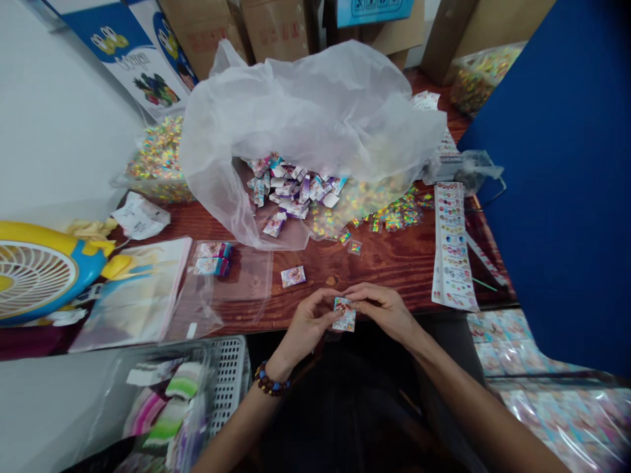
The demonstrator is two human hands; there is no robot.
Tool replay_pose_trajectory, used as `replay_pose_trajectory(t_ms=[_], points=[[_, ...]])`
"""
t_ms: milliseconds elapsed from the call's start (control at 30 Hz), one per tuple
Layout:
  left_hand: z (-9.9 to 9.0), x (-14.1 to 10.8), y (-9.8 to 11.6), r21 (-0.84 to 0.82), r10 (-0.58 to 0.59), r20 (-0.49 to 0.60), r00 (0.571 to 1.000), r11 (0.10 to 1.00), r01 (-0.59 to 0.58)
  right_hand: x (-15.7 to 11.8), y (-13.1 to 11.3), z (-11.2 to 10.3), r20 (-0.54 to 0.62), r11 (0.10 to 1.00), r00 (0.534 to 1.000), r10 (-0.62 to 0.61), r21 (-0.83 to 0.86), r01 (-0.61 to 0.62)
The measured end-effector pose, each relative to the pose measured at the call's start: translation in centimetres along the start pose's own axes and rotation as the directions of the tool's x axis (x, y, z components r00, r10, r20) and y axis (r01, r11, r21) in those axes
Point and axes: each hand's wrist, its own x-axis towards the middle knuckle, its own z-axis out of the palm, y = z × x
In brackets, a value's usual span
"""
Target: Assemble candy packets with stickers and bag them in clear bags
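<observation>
Both of my hands pinch one small printed box (344, 316) just over the table's front edge. My left hand (313, 320), with a beaded bracelet on its wrist, grips the box's left side. Fingers of my right hand (382, 310) are at its upper right edge. A similar small box (293, 276) lies flat on the table to the left. More little boxes (296, 187) are heaped inside a translucent white plastic bag (315, 112). Shiny gold sachets (394, 217) lie beside the bag's opening. Several boxes (211, 259) are stacked on a clear plastic bag (246, 282).
A yellow and blue fan (39, 272) stands at the left. Sticker sheets (453, 246) lie at the right near a blue panel (557, 184). A tub of shiny sachets (158, 157) sits back left. Cardboard boxes (280, 29) line the back. A grey basket (231, 374) is below left.
</observation>
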Motion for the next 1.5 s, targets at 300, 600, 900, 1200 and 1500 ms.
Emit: replay_pose_trajectory(t_ms=[300,600,900,1200,1500], points=[[-0.8,0.1,0.7,0.037,-0.02,0.02,1.0,0.999,0.019,0.1,-0.3,0.5,-0.065,1.0,0.998,-0.001,0.002,0.001],[-1.2,0.4,0.5,0.706,0.338,-0.029,0.941,0.673,-0.22,1.1,0.9,3.4,-0.236,0.943,0.94,0.244,0.284,-0.174],[-9.9,2.1,1.9,0.998,0.369,-0.01,0.929,0.057,-0.012,1.2,2.3,-7.6,-0.395,0.819,0.892,-0.22,-0.571,-0.051],[-10.7,3.8,1.7,0.988,0.17,-0.122,0.978,-0.071,0.136,1.2,8.3,-23.7,-0.325,0.477,0.934,-0.149,-0.851,-0.22],[-10.3,3.6,1.3,0.996,0.451,-0.085,0.888,0.035,0.078,1.4,8.3,-23.2,-0.379,0.521,0.891,-0.251,-0.829,-0.206]])
